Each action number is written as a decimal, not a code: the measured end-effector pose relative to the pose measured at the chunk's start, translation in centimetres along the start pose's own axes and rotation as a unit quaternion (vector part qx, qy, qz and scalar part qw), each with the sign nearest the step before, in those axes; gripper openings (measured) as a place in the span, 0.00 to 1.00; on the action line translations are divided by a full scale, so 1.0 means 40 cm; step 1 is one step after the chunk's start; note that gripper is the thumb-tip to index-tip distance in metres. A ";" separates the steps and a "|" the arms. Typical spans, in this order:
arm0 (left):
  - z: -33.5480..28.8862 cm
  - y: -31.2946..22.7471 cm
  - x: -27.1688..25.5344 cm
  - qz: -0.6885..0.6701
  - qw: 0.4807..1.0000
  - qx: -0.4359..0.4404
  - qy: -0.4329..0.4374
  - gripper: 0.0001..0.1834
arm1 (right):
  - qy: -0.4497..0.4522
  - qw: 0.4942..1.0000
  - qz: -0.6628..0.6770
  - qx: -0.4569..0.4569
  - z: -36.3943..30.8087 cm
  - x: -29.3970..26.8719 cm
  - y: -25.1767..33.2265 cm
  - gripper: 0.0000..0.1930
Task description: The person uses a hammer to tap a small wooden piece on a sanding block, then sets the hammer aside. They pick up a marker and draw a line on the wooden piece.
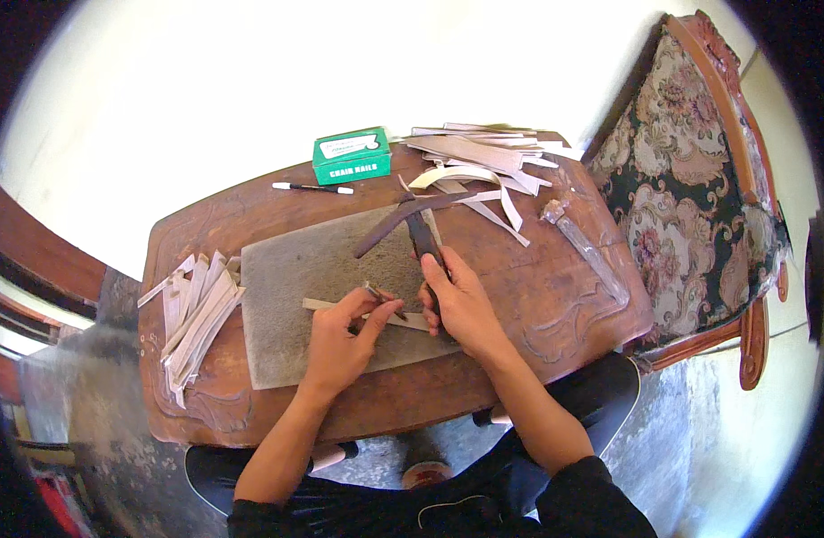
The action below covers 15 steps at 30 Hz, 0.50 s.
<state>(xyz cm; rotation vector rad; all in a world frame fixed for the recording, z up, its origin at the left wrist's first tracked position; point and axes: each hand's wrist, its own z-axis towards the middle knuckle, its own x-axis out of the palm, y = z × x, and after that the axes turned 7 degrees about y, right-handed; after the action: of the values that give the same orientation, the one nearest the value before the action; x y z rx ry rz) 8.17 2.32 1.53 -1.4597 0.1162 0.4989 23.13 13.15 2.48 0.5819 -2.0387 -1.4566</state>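
Note:
My right hand point(461, 303) is wrapped round the handle of a dark hammer point(422, 235). The hammer's long curved head point(385, 230) hangs over the far part of a grey pad point(286, 269). Between thumb and fingers, my left hand point(345, 332) pinches a short, thin metal punch-like piece point(373, 289); its lower end is partly hidden by the fingers. Beneath both hands a narrow pale strip point(319, 304) lies across the pad, its middle partly covered by my left hand and its right end reaching my right fingers.
Pale strips point(201, 305) lie heaped at the table's left, and more strips point(474, 152) at the far right. A green box point(352, 157) and a pen point(313, 188) are at the back. Right of the pad rests a lumpy-headed tool point(586, 251); beyond stands an upholstered chair point(681, 197).

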 end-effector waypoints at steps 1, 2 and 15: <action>0.001 -0.002 0.000 0.001 1.000 -0.001 0.004 0.08 | 0.000 1.000 0.000 0.000 -0.001 0.000 0.001 0.18; 0.001 -0.004 0.000 0.002 1.000 -0.003 0.007 0.08 | 0.001 1.000 0.000 0.001 -0.002 0.000 0.002 0.17; -0.001 -0.010 0.025 0.138 0.985 0.101 -0.024 0.08 | 0.000 1.000 -0.009 -0.006 0.006 -0.004 0.009 0.16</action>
<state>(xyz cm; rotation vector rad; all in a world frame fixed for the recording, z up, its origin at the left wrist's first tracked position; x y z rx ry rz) 9.21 2.54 1.54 -1.2364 0.3247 0.7257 23.08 13.54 2.73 0.5986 -2.0285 -1.4774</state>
